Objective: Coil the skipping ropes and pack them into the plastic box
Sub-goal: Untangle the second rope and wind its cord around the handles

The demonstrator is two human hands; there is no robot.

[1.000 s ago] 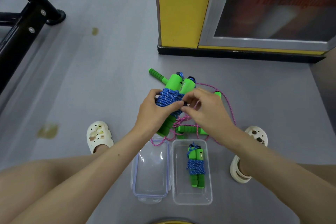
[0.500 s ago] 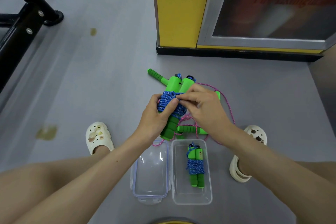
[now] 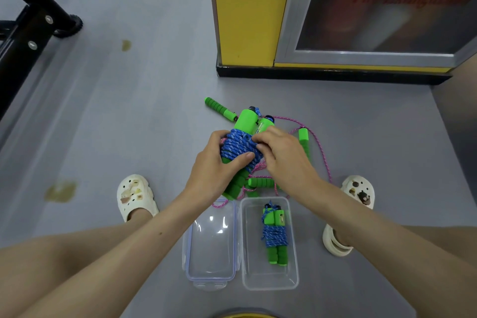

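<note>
Fingers of the left hand curl round the rope; right hand pinches a strand. Finishing the coil; next, tuck, then box below the fingers.

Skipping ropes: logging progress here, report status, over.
Left grip holds blue rope bundle, right grip pinches its cord. One packed bundle in box. Pink rope uncoiled on floor.

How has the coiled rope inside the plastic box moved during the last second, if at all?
No. The coiled rope keeps its place within the plastic box, which stays beside its lid.
</note>
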